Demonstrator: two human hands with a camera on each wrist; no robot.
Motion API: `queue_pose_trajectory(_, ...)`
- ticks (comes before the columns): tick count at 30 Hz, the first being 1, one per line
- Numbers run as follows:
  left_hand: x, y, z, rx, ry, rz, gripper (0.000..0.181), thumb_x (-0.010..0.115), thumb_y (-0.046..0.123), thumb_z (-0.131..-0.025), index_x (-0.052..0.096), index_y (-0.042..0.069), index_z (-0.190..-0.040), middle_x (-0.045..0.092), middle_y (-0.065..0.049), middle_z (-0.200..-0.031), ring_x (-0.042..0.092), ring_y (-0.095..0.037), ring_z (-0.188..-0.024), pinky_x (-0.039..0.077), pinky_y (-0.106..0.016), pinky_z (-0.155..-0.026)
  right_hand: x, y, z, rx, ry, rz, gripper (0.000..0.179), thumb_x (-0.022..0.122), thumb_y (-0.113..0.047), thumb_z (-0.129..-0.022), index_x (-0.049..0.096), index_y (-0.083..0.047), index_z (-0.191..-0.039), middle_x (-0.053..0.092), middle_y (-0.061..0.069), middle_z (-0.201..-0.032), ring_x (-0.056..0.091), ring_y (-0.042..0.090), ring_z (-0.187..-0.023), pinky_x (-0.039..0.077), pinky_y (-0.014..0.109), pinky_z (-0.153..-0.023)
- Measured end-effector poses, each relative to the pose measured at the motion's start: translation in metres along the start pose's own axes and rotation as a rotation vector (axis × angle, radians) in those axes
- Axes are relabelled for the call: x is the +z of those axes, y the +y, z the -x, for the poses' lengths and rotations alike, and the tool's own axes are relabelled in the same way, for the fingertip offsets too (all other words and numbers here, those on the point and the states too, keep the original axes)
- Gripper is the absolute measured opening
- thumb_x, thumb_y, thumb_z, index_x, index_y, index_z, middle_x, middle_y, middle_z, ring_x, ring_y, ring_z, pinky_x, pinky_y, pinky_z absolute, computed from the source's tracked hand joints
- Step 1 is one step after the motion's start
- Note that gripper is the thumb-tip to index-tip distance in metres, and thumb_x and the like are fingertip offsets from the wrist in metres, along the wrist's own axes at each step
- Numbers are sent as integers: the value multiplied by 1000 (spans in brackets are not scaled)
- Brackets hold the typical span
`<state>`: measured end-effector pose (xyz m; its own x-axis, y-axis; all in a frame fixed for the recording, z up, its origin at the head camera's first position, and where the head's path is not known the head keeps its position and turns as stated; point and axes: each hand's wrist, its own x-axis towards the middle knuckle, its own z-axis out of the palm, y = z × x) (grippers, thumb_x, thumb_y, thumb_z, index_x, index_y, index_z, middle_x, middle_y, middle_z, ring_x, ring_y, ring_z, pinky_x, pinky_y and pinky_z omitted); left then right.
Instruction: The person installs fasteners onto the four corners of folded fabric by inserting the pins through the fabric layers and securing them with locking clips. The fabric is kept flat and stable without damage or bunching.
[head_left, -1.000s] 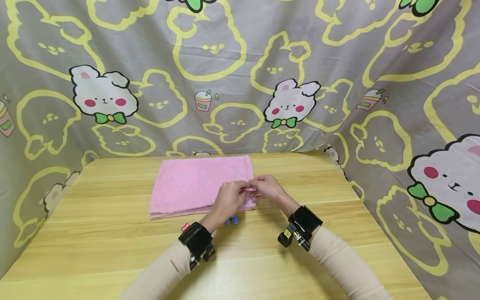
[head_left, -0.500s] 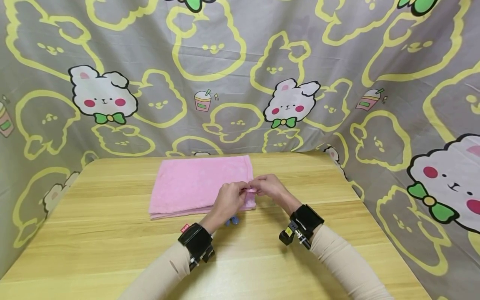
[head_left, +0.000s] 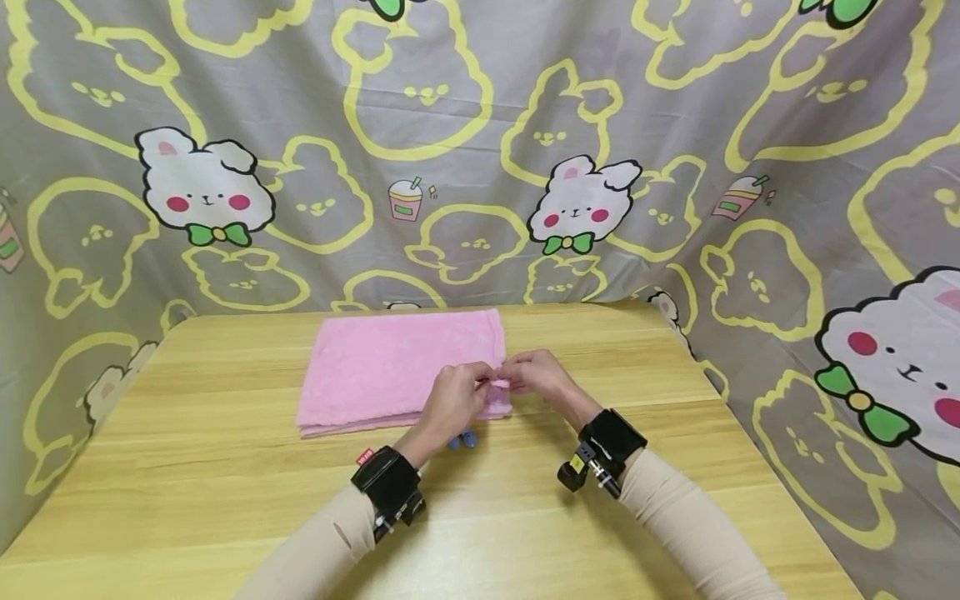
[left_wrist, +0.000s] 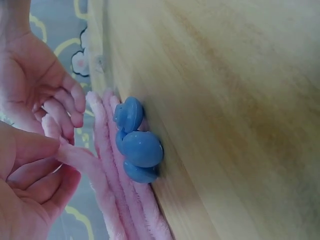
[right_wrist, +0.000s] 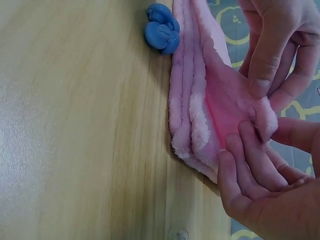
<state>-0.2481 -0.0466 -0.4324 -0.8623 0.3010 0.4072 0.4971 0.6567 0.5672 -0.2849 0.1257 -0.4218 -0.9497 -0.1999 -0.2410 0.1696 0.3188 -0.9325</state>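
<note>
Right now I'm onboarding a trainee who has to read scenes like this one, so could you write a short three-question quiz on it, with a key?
1. Multiple choice: what colour is the small rounded object beside the pink cloth? A) red B) blue C) green
2. True or false: the left hand is well apart from the pink cloth.
3. Fill in, near or far: in the head view, the small rounded object lies on the ____ side of the pink cloth.

Key: 1. B. 2. False; it pinches the pink cloth close to its edge. 3. near.
</note>
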Motion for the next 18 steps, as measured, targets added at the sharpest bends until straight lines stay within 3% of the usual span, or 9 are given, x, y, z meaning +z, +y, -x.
queue_pose_trajectory(6, 0, 1, -1, 6, 9, -16, 15, 70, -6, -85, 78, 4, -92, 79, -9, -92, 72, -15, -73, 57, -27, -67, -2, 0, -1, -10, -16, -10, 26, 68, -13, -90, 72, 8, -106, 76, 13, -98, 72, 18, -87, 56, 48, -95)
queue_pose_trajectory(12, -10, 1, -5, -20, 4, -53, 20, 66, -9, -81, 79, 6, -85, 78, -5, -83, 68, -14, -69, 57, -30, -66, -1, 0, -2, -7, 10, 0, 27, 69, -10, -89, 71, 9, -108, 75, 14, -97, 71, 18, -86, 57, 45, -93)
queue_pose_trajectory(18, -30, -7, -9, -84, -74, -98, 16, 68, -5, -78, 77, 7, -83, 76, -4, -78, 67, -19, -69, 55, -36, -68, -1, 0, -1, -1, 25, -5, 25, 69, -8, -88, 71, 8, -107, 74, 15, -100, 70, 18, -86, 57, 45, -93)
